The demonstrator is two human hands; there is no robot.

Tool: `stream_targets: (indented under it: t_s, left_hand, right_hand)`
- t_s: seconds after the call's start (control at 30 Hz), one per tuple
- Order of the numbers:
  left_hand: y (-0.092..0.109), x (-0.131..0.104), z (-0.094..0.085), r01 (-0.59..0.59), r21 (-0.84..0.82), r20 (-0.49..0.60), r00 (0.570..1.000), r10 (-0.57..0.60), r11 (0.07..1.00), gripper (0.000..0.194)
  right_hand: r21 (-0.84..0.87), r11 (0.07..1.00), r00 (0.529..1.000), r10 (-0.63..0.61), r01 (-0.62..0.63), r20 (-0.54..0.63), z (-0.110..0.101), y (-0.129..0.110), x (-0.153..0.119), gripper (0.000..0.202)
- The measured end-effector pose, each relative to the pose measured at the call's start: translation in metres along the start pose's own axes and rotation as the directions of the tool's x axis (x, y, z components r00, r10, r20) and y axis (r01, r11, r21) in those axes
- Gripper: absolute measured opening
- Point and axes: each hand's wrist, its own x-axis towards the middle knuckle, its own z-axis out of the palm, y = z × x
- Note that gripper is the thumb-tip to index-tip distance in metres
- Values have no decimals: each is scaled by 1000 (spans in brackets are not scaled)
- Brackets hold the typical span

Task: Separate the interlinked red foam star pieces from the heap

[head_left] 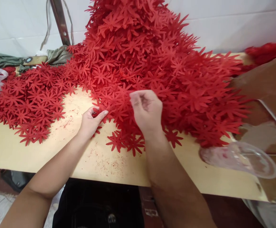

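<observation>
A tall heap of red flower-shaped cutouts (133,47) with thin pointed petals fills the middle of the table. At its near left edge my left hand (91,120) holds a red flower cutout (101,113) between thumb and fingers. My right hand (148,110) is raised over the front of the heap, thumb and fingertips pinched together. What is in that pinch, if anything, is too small or blurred to make out. Several loose cutouts (134,144) lie between my forearms, partly hidden by the right one.
A lower pile of red cutouts (33,98) spreads at the left. A clear plastic container (261,163) lies on its side at the right, beside a brown cardboard box (268,85). Red crumbs dot the pale tabletop (85,164). Green cloth (59,54) sits behind, near a metal post (60,22).
</observation>
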Motion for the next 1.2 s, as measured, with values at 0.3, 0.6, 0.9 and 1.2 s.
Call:
stream_targets:
  t_s: [0.3, 0.6, 0.9, 1.2]
  left_hand:
    - [0, -3, 2, 53, -137, 154, 988, -32, 989, 31]
    - [-2, 2, -2, -39, -102, 82, 995, 48, 994, 28]
    - [-3, -4, 1, 19, 8, 90, 996, -19, 1000, 30]
    - [1, -1, 0, -25, -26, 172, 985, 29, 999, 26]
  right_hand:
    - [27, 999, 964, 8, -16, 265, 25, -10, -19, 6]
    - [-134, 989, 994, -75, 65, -76, -1, 13, 1, 27]
    - [64, 997, 923, 15, -43, 385, 14, -14, -17, 38]
    - [351, 882, 948, 267, -313, 174, 21, 3, -10, 23]
